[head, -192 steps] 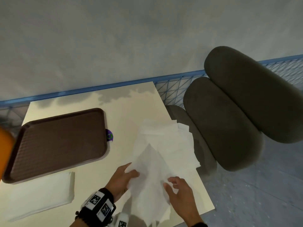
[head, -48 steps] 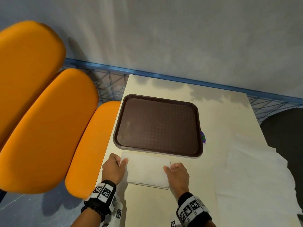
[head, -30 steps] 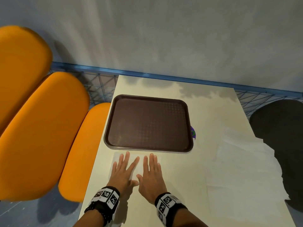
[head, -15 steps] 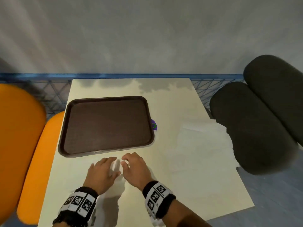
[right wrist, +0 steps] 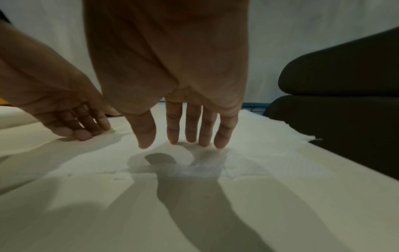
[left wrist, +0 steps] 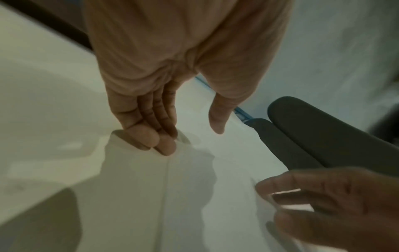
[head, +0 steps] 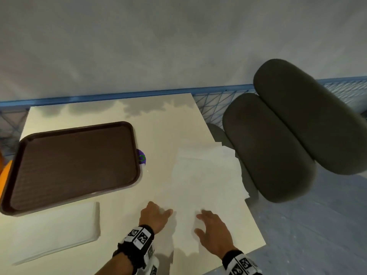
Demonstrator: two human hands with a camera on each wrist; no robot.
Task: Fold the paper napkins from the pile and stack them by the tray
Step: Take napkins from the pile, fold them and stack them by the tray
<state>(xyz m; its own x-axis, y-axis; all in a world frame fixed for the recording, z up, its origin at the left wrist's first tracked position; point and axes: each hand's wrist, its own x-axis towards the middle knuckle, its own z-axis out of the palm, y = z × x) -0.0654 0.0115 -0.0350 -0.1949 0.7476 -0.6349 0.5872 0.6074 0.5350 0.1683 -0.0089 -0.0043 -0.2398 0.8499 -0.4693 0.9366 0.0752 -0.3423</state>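
since half a second ago both hands have shifted from the folded stack (head: 53,231) rightward to the loose napkin pile (head: 206,175). table (head: 168,120): cream. tray (head: 73,161): brown, far left; stack just before its near edge. pile: right side, overhanging the edge. left hand (head: 154,216): fingertips pressing the pile's near sheet, grasping nothing. right hand (head: 213,233): fingers extended, released, touching the same sheet.

A loose pile of white paper napkins (head: 206,175) lies unfolded and overlapping at the right side of the table (head: 162,135), its far corner hanging past the edge. The folded napkins (head: 55,231) sit stacked flat just in front of the brown tray (head: 75,163).
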